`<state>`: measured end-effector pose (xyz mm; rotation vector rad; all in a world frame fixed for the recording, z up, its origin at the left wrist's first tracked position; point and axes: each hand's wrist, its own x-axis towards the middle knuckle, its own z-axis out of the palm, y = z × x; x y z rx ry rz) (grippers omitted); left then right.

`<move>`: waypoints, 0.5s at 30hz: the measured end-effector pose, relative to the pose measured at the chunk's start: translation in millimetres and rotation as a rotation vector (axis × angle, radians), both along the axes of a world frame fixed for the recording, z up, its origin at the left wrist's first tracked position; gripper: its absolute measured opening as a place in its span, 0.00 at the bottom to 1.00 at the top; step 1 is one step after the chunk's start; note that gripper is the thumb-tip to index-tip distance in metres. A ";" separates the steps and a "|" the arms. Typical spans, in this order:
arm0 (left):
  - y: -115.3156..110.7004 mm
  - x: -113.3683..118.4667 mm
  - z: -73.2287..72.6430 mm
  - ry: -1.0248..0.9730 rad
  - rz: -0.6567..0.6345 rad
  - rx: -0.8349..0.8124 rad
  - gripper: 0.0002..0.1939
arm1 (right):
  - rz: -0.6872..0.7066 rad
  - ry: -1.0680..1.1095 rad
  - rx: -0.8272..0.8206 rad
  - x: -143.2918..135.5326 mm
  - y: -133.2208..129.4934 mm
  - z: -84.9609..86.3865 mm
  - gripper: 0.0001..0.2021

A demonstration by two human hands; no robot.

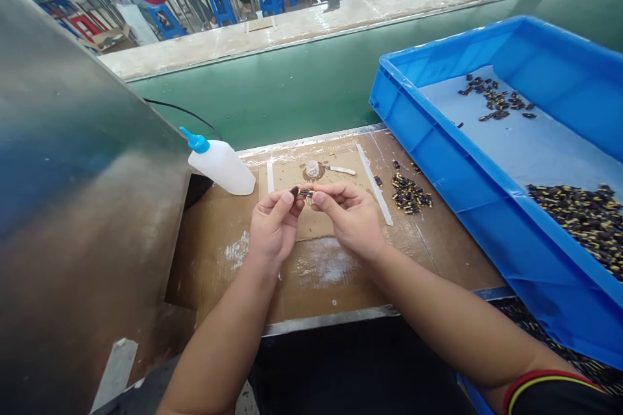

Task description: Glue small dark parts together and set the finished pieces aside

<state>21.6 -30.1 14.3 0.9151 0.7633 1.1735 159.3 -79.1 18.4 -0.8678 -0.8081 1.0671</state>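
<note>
Left hand (273, 225) and right hand (357, 222), fingers (325, 203) of both pinching small black-yellow part (305, 192), plain white bottle (224, 167), loose pile (409, 194) on worktop (316, 295), beside blue crate (487, 207)

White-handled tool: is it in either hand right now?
No, the white-handled tool lies on the cardboard beyond the left hand and right hand, which pinch small dark parts.

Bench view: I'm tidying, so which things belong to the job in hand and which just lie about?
Likely the job's: dark piece between left hand and right hand; pile of similar pieces; blue bin; perhaps white bottle.
Seemingly lying about: black cable; cardboard on ledge.
</note>
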 end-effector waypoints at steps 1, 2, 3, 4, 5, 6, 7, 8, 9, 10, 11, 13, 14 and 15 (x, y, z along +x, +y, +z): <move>-0.1 0.0 -0.4 0.010 0.001 0.012 0.14 | -0.001 -0.006 0.002 -0.2 -0.2 0.3 0.06; -0.1 0.1 -0.7 0.013 0.002 0.017 0.15 | -0.001 -0.009 0.005 -0.4 -0.3 0.6 0.06; -0.1 0.2 -1.0 0.009 0.001 0.018 0.15 | -0.001 -0.008 0.008 -0.7 -0.3 0.8 0.06; -0.1 0.5 -1.0 -0.003 -0.001 0.014 0.15 | -0.003 -0.005 0.009 -1.0 -0.3 0.9 0.06; -0.1 0.8 -0.9 -0.023 -0.006 0.005 0.15 | -0.008 -0.003 0.007 -1.3 -0.2 1.1 0.06; -0.1 1.2 -0.7 -0.047 -0.011 -0.007 0.14 | -0.013 -0.002 0.004 -1.5 0.0 1.2 0.06; -0.2 1.7 -0.3 -0.074 -0.015 -0.020 0.14 | -0.017 -0.004 0.001 -1.7 0.2 1.3 0.07; -0.2 2.2 0.2 -0.098 -0.019 -0.033 0.14 | -0.021 -0.007 0.001 -1.8 0.4 1.3 0.07; -0.3 2.7 0.7 -0.116 -0.020 -0.041 0.13 | -0.025 -0.010 0.003 -1.8 0.6 1.1 0.07; -0.5 3.3 1.2 -0.128 -0.022 -0.046 0.13 | -0.028 -0.012 0.008 -1.8 0.8 0.9 0.07; -0.6 3.8 1.6 -0.137 -0.021 -0.047 0.12 | -0.031 -0.013 0.015 -1.7 1.1 0.5 0.08; -1.0 4.6 2.1 -0.144 -0.016 -0.048 0.12 | -0.033 -0.018 0.024 -1.2 1.5 -0.3 0.08; -1.2 4.9 2.3 -0.144 -0.012 -0.050 0.12 | -0.034 -0.022 0.025 -0.9 1.6 -0.5 0.08; -1.4 5.1 2.4 -0.142 -0.008 -0.053 0.12 | -0.033 -0.027 0.026 -0.6 1.8 -0.7 0.09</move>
